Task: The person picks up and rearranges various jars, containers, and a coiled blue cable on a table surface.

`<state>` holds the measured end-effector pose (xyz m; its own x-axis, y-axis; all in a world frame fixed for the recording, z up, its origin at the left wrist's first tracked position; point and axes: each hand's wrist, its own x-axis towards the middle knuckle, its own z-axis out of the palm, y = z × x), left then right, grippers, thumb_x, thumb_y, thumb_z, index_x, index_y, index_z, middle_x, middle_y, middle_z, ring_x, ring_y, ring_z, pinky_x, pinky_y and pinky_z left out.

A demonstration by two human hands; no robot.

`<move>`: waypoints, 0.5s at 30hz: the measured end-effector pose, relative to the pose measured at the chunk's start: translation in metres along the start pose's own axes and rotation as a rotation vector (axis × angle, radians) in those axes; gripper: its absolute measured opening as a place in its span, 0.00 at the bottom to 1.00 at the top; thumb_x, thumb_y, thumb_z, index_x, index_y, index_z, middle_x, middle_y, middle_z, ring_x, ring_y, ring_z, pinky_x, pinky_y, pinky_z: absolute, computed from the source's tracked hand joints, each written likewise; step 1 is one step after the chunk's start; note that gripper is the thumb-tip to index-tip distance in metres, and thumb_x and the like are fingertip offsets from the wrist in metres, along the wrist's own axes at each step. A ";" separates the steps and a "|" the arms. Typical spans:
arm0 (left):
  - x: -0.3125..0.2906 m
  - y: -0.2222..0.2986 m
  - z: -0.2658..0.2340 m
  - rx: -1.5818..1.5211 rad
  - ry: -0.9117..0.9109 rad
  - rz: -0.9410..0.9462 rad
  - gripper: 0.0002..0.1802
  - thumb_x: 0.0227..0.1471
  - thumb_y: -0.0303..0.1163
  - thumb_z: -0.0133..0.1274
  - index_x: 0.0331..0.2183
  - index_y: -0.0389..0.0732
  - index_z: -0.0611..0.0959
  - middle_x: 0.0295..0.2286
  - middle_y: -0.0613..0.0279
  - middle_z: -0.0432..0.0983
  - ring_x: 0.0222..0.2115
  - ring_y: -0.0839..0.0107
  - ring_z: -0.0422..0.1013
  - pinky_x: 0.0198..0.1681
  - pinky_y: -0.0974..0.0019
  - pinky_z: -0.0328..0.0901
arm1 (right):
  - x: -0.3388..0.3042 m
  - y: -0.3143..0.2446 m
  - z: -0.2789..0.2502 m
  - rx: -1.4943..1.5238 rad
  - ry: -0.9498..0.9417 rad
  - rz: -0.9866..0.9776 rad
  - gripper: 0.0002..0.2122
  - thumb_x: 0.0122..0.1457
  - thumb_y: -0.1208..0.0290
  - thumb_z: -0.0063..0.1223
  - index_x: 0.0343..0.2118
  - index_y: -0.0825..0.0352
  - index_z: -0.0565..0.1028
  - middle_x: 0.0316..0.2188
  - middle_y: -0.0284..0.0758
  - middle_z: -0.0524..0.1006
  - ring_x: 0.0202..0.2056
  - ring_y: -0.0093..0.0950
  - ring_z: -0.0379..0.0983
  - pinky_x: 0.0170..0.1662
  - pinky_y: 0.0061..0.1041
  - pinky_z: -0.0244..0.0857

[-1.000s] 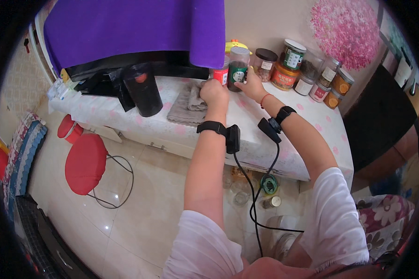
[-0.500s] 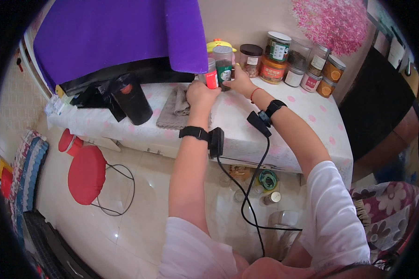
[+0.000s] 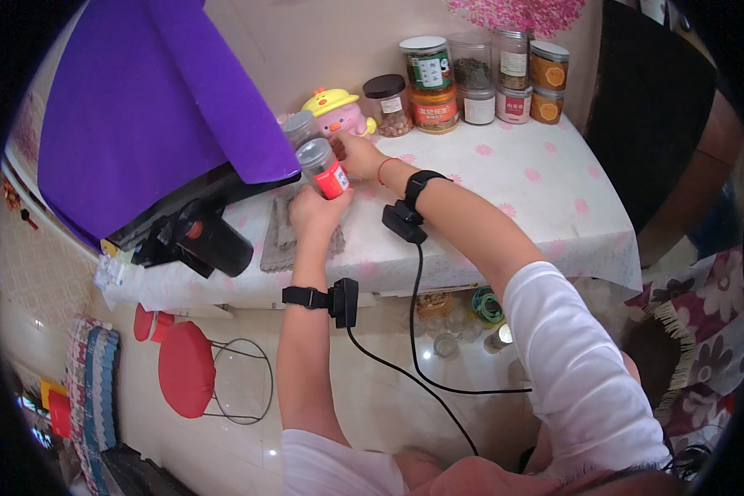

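Observation:
My left hand (image 3: 314, 213) is wrapped round the lower part of a clear jar with a red label (image 3: 333, 180). This jar is tilted, with its lid up and to the left. Just behind stands a second clear jar with a greyish lid (image 3: 300, 126), its lower part hidden by the red-labelled one. My right hand (image 3: 360, 157) reaches in from the right, its bent fingers at the hidden side of that rear jar; it appears to grip it, though the contact is partly covered. A pink figurine with a yellow hat (image 3: 335, 112) sits just beyond my right hand.
Several stacked jars (image 3: 438, 87) line the wall to the right. At the left, a purple cloth (image 3: 132, 107) covers a black screen. A grey towel (image 3: 281, 248) and a black cylinder (image 3: 223, 244) lie near the flowered tablecloth's edge. Cables (image 3: 413, 347) hang from my wrist straps.
My view has turned, so the table appears shifted. Both jars have moved left, away from the lidded jars and the figurine, which now shows. The red-labelled jar is now in front of the other.

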<state>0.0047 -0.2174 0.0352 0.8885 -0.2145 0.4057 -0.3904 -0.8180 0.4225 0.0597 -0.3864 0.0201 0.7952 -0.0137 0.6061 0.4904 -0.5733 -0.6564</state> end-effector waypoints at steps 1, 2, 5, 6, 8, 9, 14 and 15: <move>0.000 0.002 0.000 0.023 0.005 -0.031 0.31 0.31 0.54 0.64 0.36 0.42 0.82 0.33 0.49 0.79 0.36 0.54 0.76 0.41 0.56 0.68 | 0.001 0.001 0.001 0.015 0.005 0.003 0.24 0.43 0.68 0.64 0.43 0.71 0.69 0.36 0.47 0.78 0.38 0.40 0.76 0.42 0.34 0.69; -0.001 0.003 0.000 0.030 0.000 -0.020 0.31 0.31 0.54 0.64 0.36 0.42 0.82 0.33 0.49 0.79 0.36 0.54 0.76 0.41 0.56 0.68 | 0.001 0.003 0.002 0.019 0.018 0.008 0.24 0.43 0.68 0.64 0.43 0.71 0.69 0.36 0.47 0.78 0.38 0.40 0.76 0.42 0.34 0.69; -0.002 0.013 0.004 -0.062 -0.027 -0.009 0.30 0.32 0.54 0.64 0.35 0.42 0.82 0.33 0.48 0.79 0.36 0.53 0.75 0.41 0.55 0.68 | 0.000 0.010 0.001 0.034 0.013 0.026 0.18 0.47 0.70 0.64 0.40 0.71 0.72 0.36 0.42 0.79 0.36 0.33 0.77 0.43 0.29 0.70; 0.001 0.004 0.009 -0.001 0.026 -0.010 0.30 0.33 0.53 0.64 0.35 0.42 0.82 0.33 0.48 0.79 0.36 0.53 0.76 0.41 0.55 0.68 | 0.003 0.002 0.003 0.048 0.019 0.017 0.18 0.47 0.70 0.64 0.40 0.71 0.72 0.36 0.42 0.79 0.36 0.33 0.77 0.43 0.29 0.70; 0.004 -0.008 0.011 0.071 0.078 -0.010 0.29 0.34 0.53 0.64 0.35 0.41 0.82 0.32 0.48 0.79 0.36 0.52 0.76 0.40 0.55 0.68 | 0.005 -0.011 0.004 -0.125 -0.080 0.101 0.18 0.44 0.70 0.65 0.38 0.72 0.74 0.34 0.43 0.79 0.36 0.35 0.77 0.42 0.29 0.70; 0.003 -0.008 0.012 0.042 0.097 0.016 0.28 0.34 0.52 0.64 0.35 0.41 0.82 0.31 0.48 0.79 0.35 0.52 0.76 0.40 0.55 0.68 | 0.004 -0.010 0.001 -0.155 -0.092 0.087 0.16 0.43 0.70 0.65 0.34 0.72 0.76 0.32 0.45 0.79 0.35 0.36 0.77 0.41 0.30 0.70; 0.006 0.003 0.017 0.006 0.105 0.030 0.29 0.34 0.51 0.65 0.34 0.39 0.82 0.30 0.49 0.80 0.34 0.53 0.76 0.39 0.56 0.68 | -0.012 -0.015 -0.033 -0.287 -0.124 0.053 0.14 0.43 0.70 0.65 0.32 0.72 0.77 0.32 0.44 0.79 0.34 0.36 0.77 0.39 0.30 0.70; 0.006 -0.001 0.009 0.018 0.096 0.013 0.29 0.34 0.51 0.65 0.35 0.40 0.82 0.31 0.49 0.80 0.34 0.54 0.76 0.39 0.56 0.68 | -0.015 -0.029 -0.037 -0.334 -0.173 0.085 0.15 0.42 0.71 0.65 0.34 0.72 0.77 0.31 0.43 0.79 0.34 0.36 0.77 0.39 0.31 0.70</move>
<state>0.0123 -0.2226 0.0301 0.8556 -0.1739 0.4876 -0.3969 -0.8250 0.4022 0.0203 -0.3999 0.0468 0.8904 0.0500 0.4524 0.3002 -0.8115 -0.5013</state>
